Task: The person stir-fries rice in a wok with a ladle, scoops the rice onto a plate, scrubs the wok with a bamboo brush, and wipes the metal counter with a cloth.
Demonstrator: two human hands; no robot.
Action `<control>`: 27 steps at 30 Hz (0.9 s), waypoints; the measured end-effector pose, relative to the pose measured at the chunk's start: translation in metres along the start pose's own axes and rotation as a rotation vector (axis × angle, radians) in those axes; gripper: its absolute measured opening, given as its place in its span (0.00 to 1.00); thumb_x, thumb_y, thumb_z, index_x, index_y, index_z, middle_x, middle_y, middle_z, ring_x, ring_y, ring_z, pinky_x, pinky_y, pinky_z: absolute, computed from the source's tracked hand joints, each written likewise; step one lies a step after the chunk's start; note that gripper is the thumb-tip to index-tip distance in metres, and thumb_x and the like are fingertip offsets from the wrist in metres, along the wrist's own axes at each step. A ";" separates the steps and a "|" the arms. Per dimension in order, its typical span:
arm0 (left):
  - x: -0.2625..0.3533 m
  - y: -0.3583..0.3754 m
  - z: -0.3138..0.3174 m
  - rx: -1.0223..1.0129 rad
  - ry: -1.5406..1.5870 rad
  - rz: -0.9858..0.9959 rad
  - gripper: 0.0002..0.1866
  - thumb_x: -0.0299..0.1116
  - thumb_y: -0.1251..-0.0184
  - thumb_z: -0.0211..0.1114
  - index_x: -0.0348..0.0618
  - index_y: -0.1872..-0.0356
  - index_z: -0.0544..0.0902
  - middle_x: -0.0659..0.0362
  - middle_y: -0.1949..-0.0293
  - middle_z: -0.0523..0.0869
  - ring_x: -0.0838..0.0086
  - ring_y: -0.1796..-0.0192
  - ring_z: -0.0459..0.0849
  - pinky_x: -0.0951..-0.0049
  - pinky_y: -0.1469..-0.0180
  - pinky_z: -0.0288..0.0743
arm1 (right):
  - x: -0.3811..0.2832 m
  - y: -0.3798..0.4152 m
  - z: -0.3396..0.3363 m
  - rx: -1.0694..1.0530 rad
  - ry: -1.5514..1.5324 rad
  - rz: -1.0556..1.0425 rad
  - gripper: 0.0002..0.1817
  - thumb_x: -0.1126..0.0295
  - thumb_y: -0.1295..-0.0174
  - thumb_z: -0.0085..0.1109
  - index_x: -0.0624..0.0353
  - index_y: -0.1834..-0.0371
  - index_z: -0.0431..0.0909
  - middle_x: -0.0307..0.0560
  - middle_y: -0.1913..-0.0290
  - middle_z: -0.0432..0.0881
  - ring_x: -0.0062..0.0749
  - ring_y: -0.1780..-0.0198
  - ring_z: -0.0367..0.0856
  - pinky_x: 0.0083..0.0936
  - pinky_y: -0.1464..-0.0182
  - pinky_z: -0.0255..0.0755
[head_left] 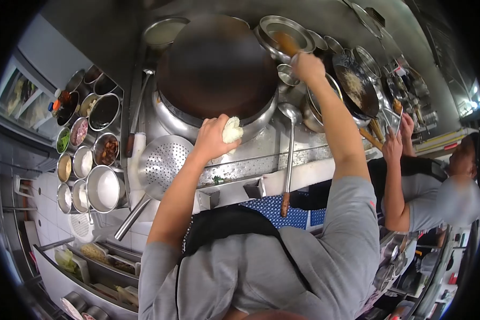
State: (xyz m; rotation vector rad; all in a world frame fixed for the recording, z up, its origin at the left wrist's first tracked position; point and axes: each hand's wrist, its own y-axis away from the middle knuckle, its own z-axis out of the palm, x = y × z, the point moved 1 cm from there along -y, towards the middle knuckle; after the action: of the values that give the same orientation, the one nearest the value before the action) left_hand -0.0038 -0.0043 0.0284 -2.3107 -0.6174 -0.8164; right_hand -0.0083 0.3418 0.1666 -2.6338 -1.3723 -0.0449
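Note:
My left hand is closed around a folded pale cloth at the near rim of a large dark wok. The wok is tipped up, its dark face toward me, over a round steel burner ring. My right hand reaches forward, closed on a blurred brown wooden-looking tool. That tool is over a steel basin; motion blur hides its exact shape. A long-handled ladle lies between my arms. Beside my left forearm rests a perforated skimmer.
Several steel pots of ingredients stand at the left, near a long-handled spatula. On the right, another wok holds pale food. A co-worker stands close on my right, hands holding a metal utensil. Open drawers are at lower left.

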 end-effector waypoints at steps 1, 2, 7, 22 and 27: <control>0.000 0.000 0.001 0.000 -0.005 -0.005 0.27 0.47 0.56 0.76 0.43 0.58 0.77 0.47 0.63 0.85 0.50 0.56 0.81 0.57 0.48 0.70 | 0.000 0.012 -0.022 0.128 -0.117 0.124 0.25 0.53 0.40 0.62 0.54 0.42 0.80 0.60 0.50 0.86 0.54 0.48 0.85 0.45 0.44 0.78; 0.000 -0.001 0.000 -0.001 -0.011 -0.011 0.27 0.47 0.56 0.76 0.43 0.57 0.77 0.47 0.62 0.85 0.50 0.56 0.81 0.56 0.48 0.70 | -0.001 0.025 -0.040 0.255 -0.235 0.248 0.25 0.56 0.37 0.60 0.57 0.40 0.77 0.60 0.50 0.85 0.54 0.47 0.85 0.44 0.46 0.79; 0.009 0.000 -0.005 0.029 -0.029 0.040 0.26 0.46 0.55 0.75 0.41 0.60 0.76 0.48 0.66 0.84 0.52 0.58 0.83 0.58 0.48 0.70 | 0.004 0.130 0.041 0.417 -1.071 0.077 0.44 0.52 0.49 0.76 0.62 0.32 0.68 0.58 0.43 0.80 0.41 0.45 0.81 0.35 0.40 0.73; 0.030 -0.018 0.003 -0.229 -0.237 -0.123 0.33 0.51 0.51 0.72 0.42 0.47 0.76 0.41 0.60 0.87 0.45 0.55 0.86 0.51 0.50 0.77 | -0.032 0.369 0.140 0.041 -0.824 0.323 0.25 0.64 0.44 0.69 0.60 0.45 0.76 0.67 0.53 0.83 0.65 0.49 0.81 0.45 0.45 0.74; 0.020 -0.011 -0.003 -0.139 -0.209 -0.072 0.41 0.52 0.54 0.74 0.43 0.38 0.75 0.43 0.56 0.87 0.47 0.52 0.86 0.56 0.48 0.77 | -0.062 0.397 0.124 0.352 -0.584 -0.050 0.12 0.65 0.45 0.66 0.63 0.64 0.81 0.60 0.64 0.83 0.57 0.52 0.81 0.43 0.53 0.77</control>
State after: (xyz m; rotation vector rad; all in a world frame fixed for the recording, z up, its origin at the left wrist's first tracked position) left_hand 0.0022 0.0063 0.0478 -2.5352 -0.7592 -0.6731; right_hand 0.2735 0.0893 -0.0164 -2.3952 -1.4256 0.9335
